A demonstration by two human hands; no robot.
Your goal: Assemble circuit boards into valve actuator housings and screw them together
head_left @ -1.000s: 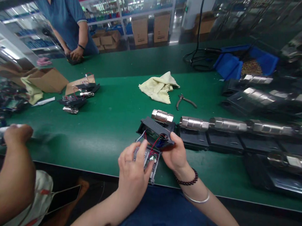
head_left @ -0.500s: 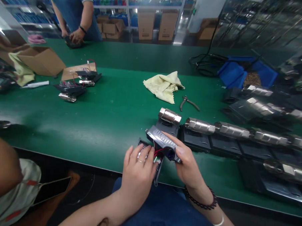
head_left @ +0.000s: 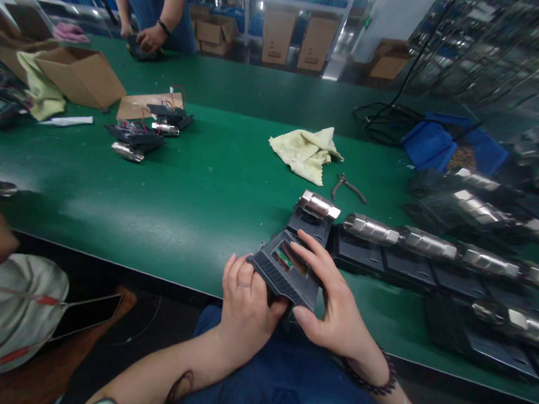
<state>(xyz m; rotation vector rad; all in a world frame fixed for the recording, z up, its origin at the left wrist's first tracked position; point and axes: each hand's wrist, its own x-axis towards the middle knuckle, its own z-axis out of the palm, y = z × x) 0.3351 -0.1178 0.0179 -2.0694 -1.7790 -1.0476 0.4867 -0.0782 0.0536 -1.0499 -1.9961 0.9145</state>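
Dark housing (head_left: 293, 284): ridged end, rectangular window (head_left: 287, 257) showing green inside
Pose: tilted, window upward
Place: between left hand (head_left: 249, 308) and right hand (head_left: 336, 303)

head-worn view; looks forward and down; bench (head_left: 197, 211) near below

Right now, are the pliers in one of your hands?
No, the pliers lie on the green table near the yellow cloth, while the left hand and right hand are on the dark housing.

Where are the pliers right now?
In the head view, the pliers lie right of centre on the green table, between the yellow cloth and a metal fitting.
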